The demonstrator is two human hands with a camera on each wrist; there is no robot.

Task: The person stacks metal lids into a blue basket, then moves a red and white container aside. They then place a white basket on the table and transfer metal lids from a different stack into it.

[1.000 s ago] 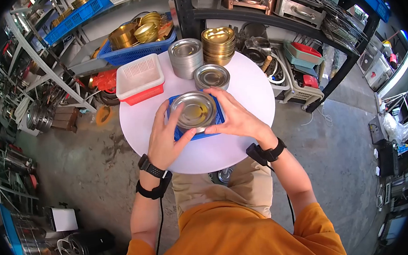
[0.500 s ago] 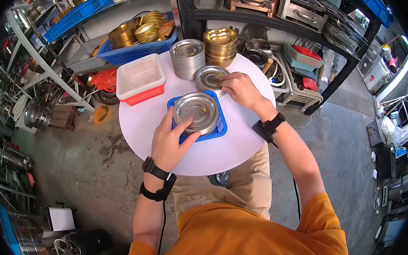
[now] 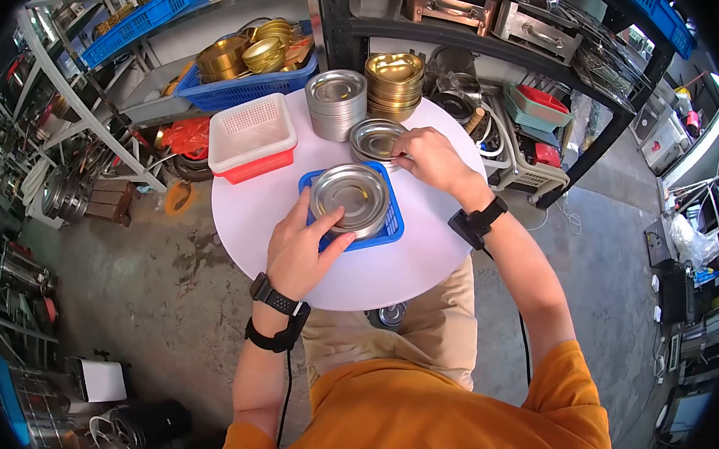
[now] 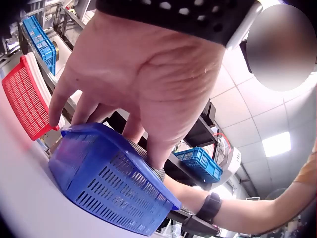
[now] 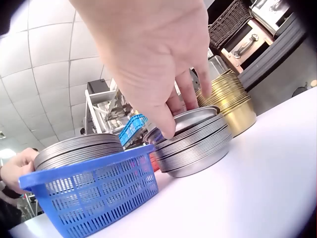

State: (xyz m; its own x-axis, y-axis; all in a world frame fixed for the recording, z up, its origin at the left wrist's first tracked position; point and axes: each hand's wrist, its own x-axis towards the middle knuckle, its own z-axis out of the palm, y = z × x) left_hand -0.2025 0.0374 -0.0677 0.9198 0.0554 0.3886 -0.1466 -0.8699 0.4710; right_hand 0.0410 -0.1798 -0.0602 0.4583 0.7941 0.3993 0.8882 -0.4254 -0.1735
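**Top plate may drag its neighbour**

Right grip pinches the top plate's rim on the short stack, centre frame just above the blue basket. Left hand rests spread on the basket's plates. Nested rims could stick, so two plates may lift and one clatter onto the desk.
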